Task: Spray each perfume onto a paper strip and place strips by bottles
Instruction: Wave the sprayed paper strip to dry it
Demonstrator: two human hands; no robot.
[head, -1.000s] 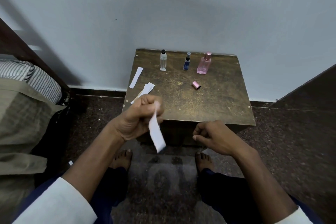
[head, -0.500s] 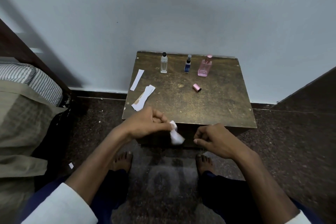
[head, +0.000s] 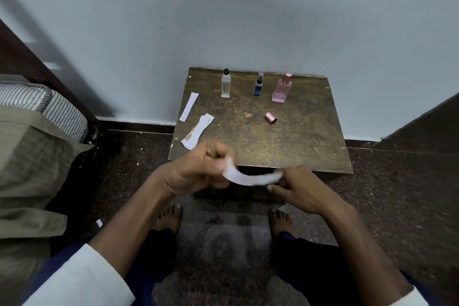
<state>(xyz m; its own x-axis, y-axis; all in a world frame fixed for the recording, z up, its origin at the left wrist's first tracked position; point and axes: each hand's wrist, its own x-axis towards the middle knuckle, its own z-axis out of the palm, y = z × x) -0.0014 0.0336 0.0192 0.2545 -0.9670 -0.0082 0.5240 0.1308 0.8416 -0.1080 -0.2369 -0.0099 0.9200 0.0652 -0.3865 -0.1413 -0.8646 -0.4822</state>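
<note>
Since half a second ago: paper strip (head: 252, 177) now stretched between both hands, beyond the worktop's (head: 285, 141) near edge.
Left hand (head: 198, 171) and right hand (head: 295, 189) each grip it by pinching an end (left blurred); risk: tearing or creasing; pink bottle (head: 282, 88) uncapped at far edge.

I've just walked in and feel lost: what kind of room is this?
Probably a bedroom at home, not a shop or lab. A bed with a striped mattress stands at the left, a small worn wooden table sits against a plain painted wall, and the person is barefoot.

Dim room light, wide-angle bowed edges, motion-blurred hands, soft shadows
</note>
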